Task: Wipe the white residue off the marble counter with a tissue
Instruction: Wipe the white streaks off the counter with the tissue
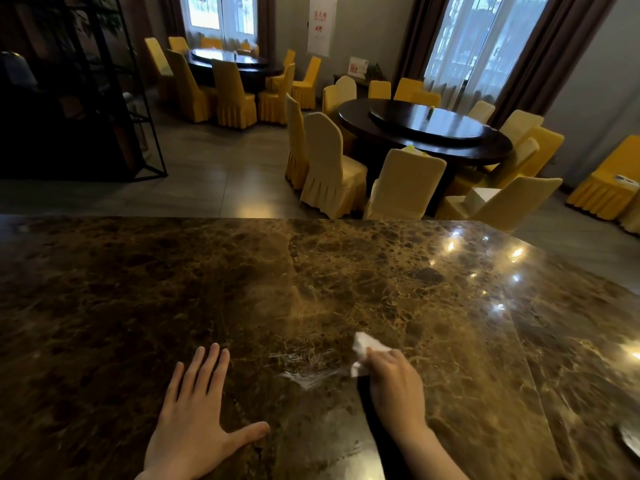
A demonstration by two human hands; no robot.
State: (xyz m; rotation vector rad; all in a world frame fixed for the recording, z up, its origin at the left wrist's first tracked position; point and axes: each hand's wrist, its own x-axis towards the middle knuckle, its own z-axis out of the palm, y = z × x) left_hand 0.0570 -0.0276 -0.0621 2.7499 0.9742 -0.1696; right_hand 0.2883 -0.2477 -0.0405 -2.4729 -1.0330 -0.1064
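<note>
A brown veined marble counter (207,289) fills the lower half of the head view. A smear of white residue (304,374) streaks the stone near the front middle. My right hand (394,386) is shut on a crumpled white tissue (363,349), pressed to the counter just right of the smear. My left hand (194,420) lies flat on the counter to the left of the smear, palm down, fingers spread, holding nothing.
Beyond the counter's far edge are round dark dining tables (426,133) ringed by yellow-covered chairs (329,168). A black metal shelf frame (114,98) stands at the left. A shiny object (630,438) sits at the counter's right edge. Lamp reflections glint on the right of the stone.
</note>
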